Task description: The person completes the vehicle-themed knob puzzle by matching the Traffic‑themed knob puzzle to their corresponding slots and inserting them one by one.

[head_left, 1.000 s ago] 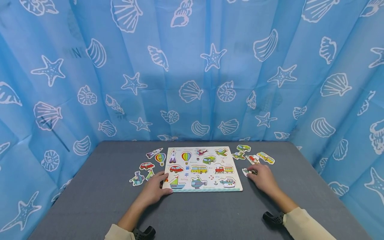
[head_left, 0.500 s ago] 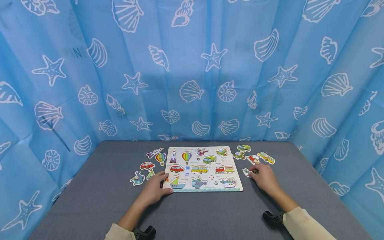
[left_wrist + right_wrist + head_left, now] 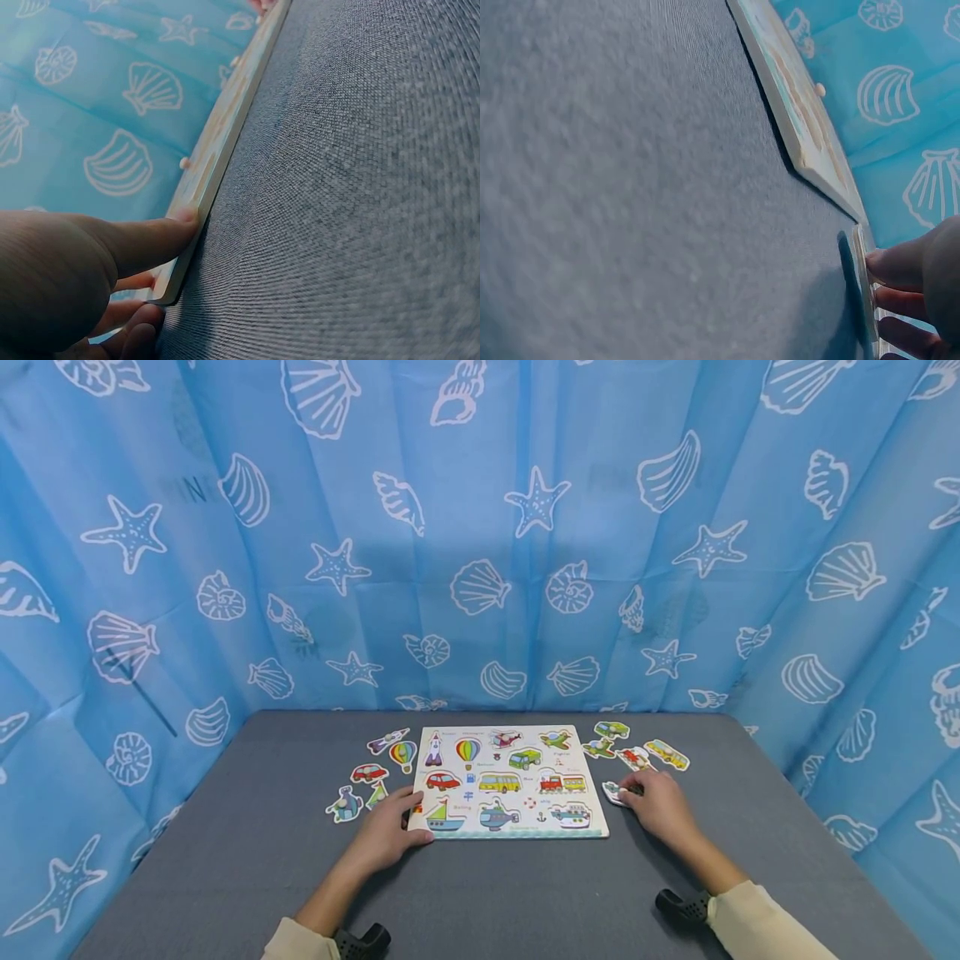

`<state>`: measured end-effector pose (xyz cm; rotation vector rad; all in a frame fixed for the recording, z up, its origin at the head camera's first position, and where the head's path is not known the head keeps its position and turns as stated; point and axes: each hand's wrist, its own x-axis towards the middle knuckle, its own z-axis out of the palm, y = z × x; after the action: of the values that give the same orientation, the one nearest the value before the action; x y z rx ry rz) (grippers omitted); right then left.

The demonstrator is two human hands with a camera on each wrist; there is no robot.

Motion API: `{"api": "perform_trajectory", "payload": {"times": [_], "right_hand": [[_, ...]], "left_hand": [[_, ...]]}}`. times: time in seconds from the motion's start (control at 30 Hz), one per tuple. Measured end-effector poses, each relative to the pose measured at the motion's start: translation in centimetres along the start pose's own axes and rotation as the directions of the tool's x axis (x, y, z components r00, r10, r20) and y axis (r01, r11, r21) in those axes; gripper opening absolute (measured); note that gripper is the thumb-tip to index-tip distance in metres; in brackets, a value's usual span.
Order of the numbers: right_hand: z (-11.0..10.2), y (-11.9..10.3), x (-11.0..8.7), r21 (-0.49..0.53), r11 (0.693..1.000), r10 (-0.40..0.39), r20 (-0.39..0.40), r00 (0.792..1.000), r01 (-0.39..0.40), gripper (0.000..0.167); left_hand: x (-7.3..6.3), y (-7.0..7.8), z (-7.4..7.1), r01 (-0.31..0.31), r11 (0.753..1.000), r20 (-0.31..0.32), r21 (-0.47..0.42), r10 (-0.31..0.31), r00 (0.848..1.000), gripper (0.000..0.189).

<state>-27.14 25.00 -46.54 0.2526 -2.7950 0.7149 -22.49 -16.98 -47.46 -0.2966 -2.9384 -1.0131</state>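
A flat puzzle board (image 3: 471,796) printed with vehicles lies in the middle of the table. My left hand (image 3: 390,831) grips its near left corner; in the left wrist view the thumb (image 3: 161,238) presses the front edge while the fingers curl by the side. Right of the board, my right hand (image 3: 660,810) pinches a small white-edged puzzle piece (image 3: 613,793), its picture mostly covered by the fingers. Seen from the right wrist, that puzzle piece (image 3: 862,281) stands tilted near the board's corner, a shadow beneath it.
Left of the board lie loose pieces: a rocket (image 3: 387,741), a balloon (image 3: 402,755), a red car (image 3: 369,773), a sailboat (image 3: 377,794) and a blue-grey piece (image 3: 345,805). Beyond my right hand are a green truck (image 3: 612,729), a plane (image 3: 599,748), a train (image 3: 634,758) and a bus (image 3: 667,754).
The piece in my right hand has tilted and shifted slightly, showing more of its white edge. My left hand stays on the board.
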Motion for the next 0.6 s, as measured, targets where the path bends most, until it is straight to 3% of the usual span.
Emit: {"api": "perform_trajectory", "payload": {"times": [0.23, 0.6], "right_hand": [[0.1, -1.1, -0.5, 0.030, 1.000, 0.007, 0.021, 1.000, -0.008, 0.005], [1.0, -2.7, -1.5, 0.072, 0.994, -0.084, -0.009, 0.996, 0.084, 0.008]], "left_hand": [[0.0, 0.0, 0.0, -0.003, 1.000, 0.000, 0.004, 0.003, 1.000, 0.066], [0.0, 0.1, -0.1, -0.003, 1.000, 0.003, 0.006, 0.003, 1.000, 0.066]]}}
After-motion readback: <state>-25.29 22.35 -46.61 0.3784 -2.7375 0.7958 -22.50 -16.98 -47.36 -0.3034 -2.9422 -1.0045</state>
